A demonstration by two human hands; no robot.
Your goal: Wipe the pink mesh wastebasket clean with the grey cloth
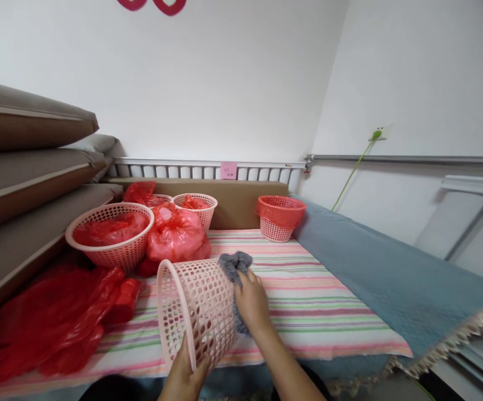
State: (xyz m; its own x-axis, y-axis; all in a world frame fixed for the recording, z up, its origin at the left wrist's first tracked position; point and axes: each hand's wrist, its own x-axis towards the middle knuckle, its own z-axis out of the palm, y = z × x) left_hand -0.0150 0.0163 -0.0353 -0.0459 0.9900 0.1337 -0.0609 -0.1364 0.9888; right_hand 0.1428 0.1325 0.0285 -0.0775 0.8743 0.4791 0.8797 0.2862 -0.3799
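A pink perforated basket lies tipped on its side above the striped cloth, its open rim facing left. My left hand grips the lower part of that rim, fingers closed round it. At the basket's base, my right hand is closed on a grey fluffy cloth, which touches the base and hangs down behind the fingers. Just beyond the basket sits a red plastic bag filled with something pink.
Pink baskets with red bags inside stand at the back left. Red plastic lies front left, beside stacked cushions. A basket with a red top stands back right on the striped cloth.
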